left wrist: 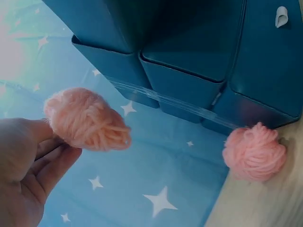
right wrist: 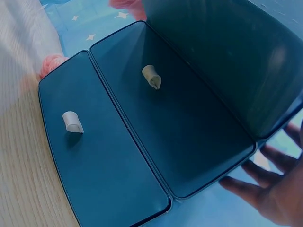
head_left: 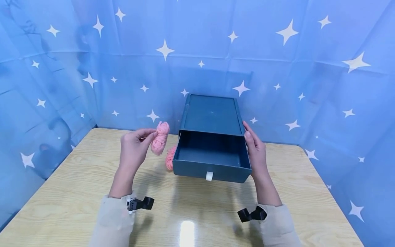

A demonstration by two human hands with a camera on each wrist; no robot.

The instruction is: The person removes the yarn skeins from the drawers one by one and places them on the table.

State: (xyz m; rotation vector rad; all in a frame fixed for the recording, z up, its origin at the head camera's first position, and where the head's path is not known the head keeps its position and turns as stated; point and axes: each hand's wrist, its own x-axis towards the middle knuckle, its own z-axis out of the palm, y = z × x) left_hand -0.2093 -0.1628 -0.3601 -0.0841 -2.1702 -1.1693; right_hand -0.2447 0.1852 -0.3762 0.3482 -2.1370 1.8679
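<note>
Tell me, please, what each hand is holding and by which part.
The left hand pinches one yarn skein by its side; the right hand only touches the cabinet's right side.

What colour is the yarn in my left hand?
The yarn is pink, clearest in the head view.

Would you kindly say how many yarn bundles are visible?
2: one bundle pinched in the left hand, another bundle on the table beside the drawer unit; others may be hidden.

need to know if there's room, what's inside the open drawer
In the drawer, only its own blue floor and sides show. The rear is covered by the cabinet, so anything back there can't be seen.
</note>
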